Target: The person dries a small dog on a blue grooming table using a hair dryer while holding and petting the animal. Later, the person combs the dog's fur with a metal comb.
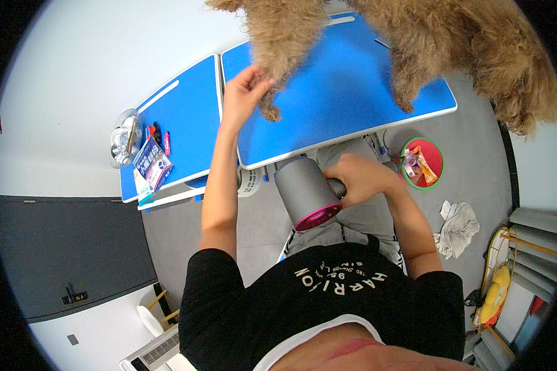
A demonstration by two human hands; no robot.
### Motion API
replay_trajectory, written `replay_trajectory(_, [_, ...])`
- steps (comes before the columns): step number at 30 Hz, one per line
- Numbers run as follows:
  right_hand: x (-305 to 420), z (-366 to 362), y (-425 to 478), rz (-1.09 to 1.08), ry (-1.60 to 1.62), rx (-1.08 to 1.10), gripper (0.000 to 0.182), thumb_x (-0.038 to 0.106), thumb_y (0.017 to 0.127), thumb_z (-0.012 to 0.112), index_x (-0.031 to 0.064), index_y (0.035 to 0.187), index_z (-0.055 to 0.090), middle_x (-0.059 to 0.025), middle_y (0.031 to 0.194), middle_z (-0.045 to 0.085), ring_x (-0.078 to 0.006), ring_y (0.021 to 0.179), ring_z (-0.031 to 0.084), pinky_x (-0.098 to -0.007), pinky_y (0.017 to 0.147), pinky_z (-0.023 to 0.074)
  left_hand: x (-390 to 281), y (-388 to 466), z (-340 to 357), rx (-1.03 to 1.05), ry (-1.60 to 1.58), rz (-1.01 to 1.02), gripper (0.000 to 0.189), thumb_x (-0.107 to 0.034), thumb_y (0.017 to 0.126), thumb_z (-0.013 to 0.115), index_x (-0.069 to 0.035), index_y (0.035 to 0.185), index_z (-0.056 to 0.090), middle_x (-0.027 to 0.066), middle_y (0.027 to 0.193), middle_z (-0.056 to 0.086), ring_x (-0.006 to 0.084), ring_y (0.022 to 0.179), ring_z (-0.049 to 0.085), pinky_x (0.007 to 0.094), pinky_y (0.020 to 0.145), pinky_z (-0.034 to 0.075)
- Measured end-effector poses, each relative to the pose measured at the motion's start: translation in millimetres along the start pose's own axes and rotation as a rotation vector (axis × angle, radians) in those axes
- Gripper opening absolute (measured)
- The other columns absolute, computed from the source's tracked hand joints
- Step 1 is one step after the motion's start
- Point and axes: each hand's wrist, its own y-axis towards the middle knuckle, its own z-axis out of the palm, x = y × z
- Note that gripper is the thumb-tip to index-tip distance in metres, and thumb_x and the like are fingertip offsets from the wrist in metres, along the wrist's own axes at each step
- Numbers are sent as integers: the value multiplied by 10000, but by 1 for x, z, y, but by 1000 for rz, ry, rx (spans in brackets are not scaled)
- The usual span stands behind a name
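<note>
A curly brown dog (427,32) stands on a blue folding table (334,97) with white edging; the top of its body is cut off by the picture's upper rim. My left hand (246,95) has its fingers pinched at the lower part of the dog's leg (281,41), just above the paw. Near my lap, below the table's front edge, my right hand (364,178) grips the handle of a grey hair dryer (301,190). The dryer's magenta end faces toward me. A thin dark object (381,43) lies partly hidden behind the dog.
On a second blue table (185,111) at left are a clear container of items (126,139), a printed packet (153,164) and a small pink item (167,143). A red-lined bin (431,160) holds wrappers. A white cloth (457,227) lies on the floor; a rack (496,278) stands right.
</note>
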Motion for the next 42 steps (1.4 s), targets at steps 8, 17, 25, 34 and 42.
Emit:
replay_trajectory(8, [1,-5,0,28,141,-276,364,286,548,745,2,719,595,-221,711,599,-405,724,599,-446,641,478,30,-29,-11,42,398,-224,226,-137,802,696,0,979,659,69,814,669,65,689,557,239,619,460])
replay_trajectory(17, [-7,2,-2,20,160,-218,389,305,533,753,-2,685,568,-219,649,564,-416,644,562,-459,570,434,35,-45,-4,7,519,-182,233,-165,791,716,-9,959,676,78,715,670,73,622,559,251,576,457])
replay_trajectory(25, [-5,4,3,30,307,-315,415,280,518,754,-26,740,583,-227,700,590,-416,737,593,-466,644,461,32,-39,0,-373,102,-26,257,-85,748,732,9,980,673,113,758,680,122,664,623,271,628,495])
replay_trajectory(34, [-17,14,0,154,302,-350,450,324,516,780,-18,727,577,-239,763,588,-406,772,575,-455,654,452,37,-46,-6,-346,265,-51,524,-105,735,736,1,1208,537,151,948,667,153,823,626,261,736,484])
replay_trajectory(42, [-11,15,2,7,127,-481,367,226,509,737,-19,718,563,-227,731,580,-416,765,572,-445,628,449,25,-20,6,-378,173,37,460,-181,690,802,-14,1066,598,129,803,662,192,682,610,301,651,496])
